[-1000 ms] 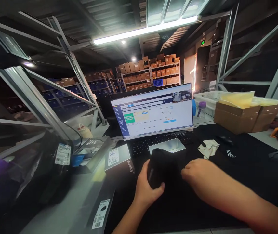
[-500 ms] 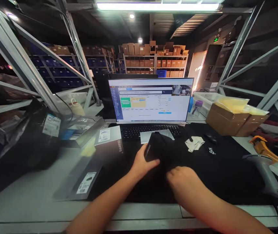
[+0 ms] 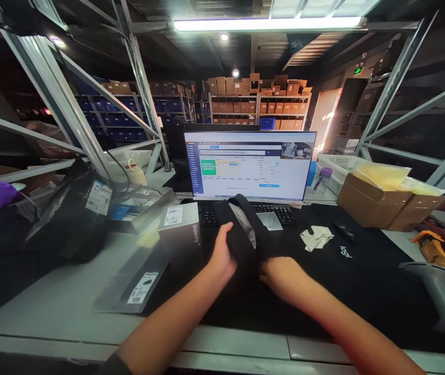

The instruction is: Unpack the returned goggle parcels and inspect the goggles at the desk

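Note:
A black soft case (image 3: 241, 234) stands tilted in front of the keyboard, parted along its top. A silvery grey lining shows in the gap. My left hand (image 3: 224, 255) grips its left side, thumb up along the outside. At the near right edge of the case, my right hand (image 3: 282, 276) has its fingers curled closed; the fingertips and whatever small part they pinch are hidden. Left of the case sits a dark box with a white label (image 3: 177, 221). Nearer to me lies a flat grey packet with a label (image 3: 142, 288).
Behind the case stand a keyboard (image 3: 287, 214) and a monitor (image 3: 251, 166). On the right are a crumpled white cloth (image 3: 317, 238), a mouse (image 3: 343, 232), a grey scanner (image 3: 436, 297) and cardboard boxes (image 3: 374, 203). A black plastic bag (image 3: 77, 224) lies on the left.
The black case has parted at its top, baring the grey lining. My right hand has shifted slightly left, staying by its near edge. The view has swung a little.

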Motion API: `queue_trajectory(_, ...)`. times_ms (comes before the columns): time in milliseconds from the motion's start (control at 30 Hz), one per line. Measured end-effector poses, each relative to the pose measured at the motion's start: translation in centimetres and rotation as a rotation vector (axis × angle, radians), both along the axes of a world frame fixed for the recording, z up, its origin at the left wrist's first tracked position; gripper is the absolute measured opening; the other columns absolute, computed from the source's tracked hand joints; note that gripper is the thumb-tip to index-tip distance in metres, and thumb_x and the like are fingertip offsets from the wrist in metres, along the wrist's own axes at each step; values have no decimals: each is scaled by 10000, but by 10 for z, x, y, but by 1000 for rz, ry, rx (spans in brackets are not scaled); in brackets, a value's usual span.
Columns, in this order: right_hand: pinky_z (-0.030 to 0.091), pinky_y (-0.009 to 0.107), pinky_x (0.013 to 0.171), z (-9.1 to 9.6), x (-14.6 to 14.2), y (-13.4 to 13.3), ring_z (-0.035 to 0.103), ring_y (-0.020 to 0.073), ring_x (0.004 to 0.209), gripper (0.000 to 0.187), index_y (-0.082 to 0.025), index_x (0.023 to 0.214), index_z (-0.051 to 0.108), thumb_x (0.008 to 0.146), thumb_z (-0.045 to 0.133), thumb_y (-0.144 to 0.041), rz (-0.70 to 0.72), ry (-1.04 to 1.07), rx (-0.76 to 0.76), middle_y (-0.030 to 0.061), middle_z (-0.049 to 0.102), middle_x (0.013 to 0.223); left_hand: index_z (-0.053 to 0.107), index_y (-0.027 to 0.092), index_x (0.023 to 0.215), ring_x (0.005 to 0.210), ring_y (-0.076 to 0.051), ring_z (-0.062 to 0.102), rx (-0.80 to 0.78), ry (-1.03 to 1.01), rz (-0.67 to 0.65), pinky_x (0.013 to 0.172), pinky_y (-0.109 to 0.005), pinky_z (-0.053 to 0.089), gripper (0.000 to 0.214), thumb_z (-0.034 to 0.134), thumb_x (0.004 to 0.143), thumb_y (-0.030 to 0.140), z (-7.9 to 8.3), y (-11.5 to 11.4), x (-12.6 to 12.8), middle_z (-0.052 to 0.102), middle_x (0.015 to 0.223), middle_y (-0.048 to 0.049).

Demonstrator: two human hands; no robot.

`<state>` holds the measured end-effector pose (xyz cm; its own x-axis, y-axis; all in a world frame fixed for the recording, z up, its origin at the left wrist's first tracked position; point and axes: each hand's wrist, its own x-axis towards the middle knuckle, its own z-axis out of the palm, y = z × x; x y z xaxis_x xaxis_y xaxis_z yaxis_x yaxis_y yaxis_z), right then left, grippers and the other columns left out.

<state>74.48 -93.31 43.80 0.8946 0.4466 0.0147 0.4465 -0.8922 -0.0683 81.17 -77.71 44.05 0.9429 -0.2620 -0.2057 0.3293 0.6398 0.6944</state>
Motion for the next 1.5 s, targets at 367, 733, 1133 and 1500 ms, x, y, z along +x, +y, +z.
queue_trajectory(367, 430, 453, 1091, 23, 34, 0, 558, 247, 1240, 442, -161, 1378, 510, 941, 545, -213, 97, -63, 757, 137, 575, 1365, 627, 198, 1169, 1091, -308, 662, -61, -129, 49, 1039, -466, 468, 650, 786, 538, 186, -51, 19, -25, 746, 1011, -53)
queue_trajectory(733, 449, 320, 775, 2, 41, 20, 602, 226, 876, 119, -190, 930, 681, 812, 679, -200, 24, -78, 431, 57, 658, 947, 649, 185, 1128, 1061, -311, 674, -123, -5, 2, 1023, -497, 471, 593, 754, 548, 119, -95, 15, -77, 744, 896, -48)
queue_trajectory(1133, 343, 240, 502, 0, 80, -24, 458, 124, 514, 392, -171, 715, 607, 631, 722, -537, -191, 599, 1091, -19, 550, 597, 624, 146, 807, 897, -248, 709, 10, 254, 64, 886, -426, 582, 265, 673, 564, 52, -91, 11, -73, 732, 842, -43)
queue_trajectory(1500, 529, 297, 730, 20, 79, -76, 641, 195, 835, 318, -263, 886, 638, 631, 787, -381, -182, 175, 1751, 8, 695, 916, 659, 81, 835, 850, -178, 705, 210, 311, -57, 808, -265, 593, 127, 728, 729, 73, -89, 6, -74, 731, 919, -132)
